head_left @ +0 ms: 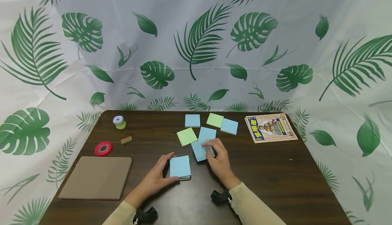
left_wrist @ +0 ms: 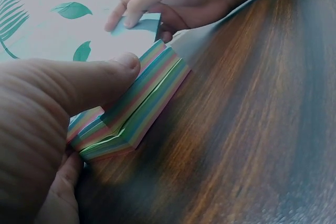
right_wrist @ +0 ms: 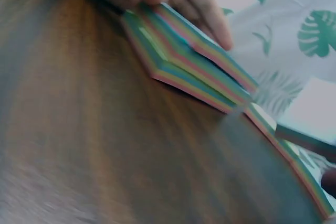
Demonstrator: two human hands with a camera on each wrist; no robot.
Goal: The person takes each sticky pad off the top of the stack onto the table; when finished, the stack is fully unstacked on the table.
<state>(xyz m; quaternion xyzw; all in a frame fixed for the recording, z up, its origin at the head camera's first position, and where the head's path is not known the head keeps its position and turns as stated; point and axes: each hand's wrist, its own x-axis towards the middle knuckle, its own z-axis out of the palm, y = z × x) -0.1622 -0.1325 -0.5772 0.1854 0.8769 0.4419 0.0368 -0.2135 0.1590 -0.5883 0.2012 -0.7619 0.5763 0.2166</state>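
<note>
Both forearms reach forward from the bottom edge, cream sleeves, black wrist mounts. Left hand [head_left: 157, 177] low and flat-ish, thumb and fingers curled around the edges of what it holds. Right hand [head_left: 218, 160] just ahead and beside it, fingers bent down in a pinching grip.

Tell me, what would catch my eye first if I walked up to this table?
Probably the two hands at the near middle of the dark wooden table: the left hand grips a thick pad of rainbow-edged sticky notes with a blue top sheet, while the right hand pinches a single light blue paper square. Behind them lie scattered blue and green paper squares, against a white backdrop printed with green leaves.
</note>
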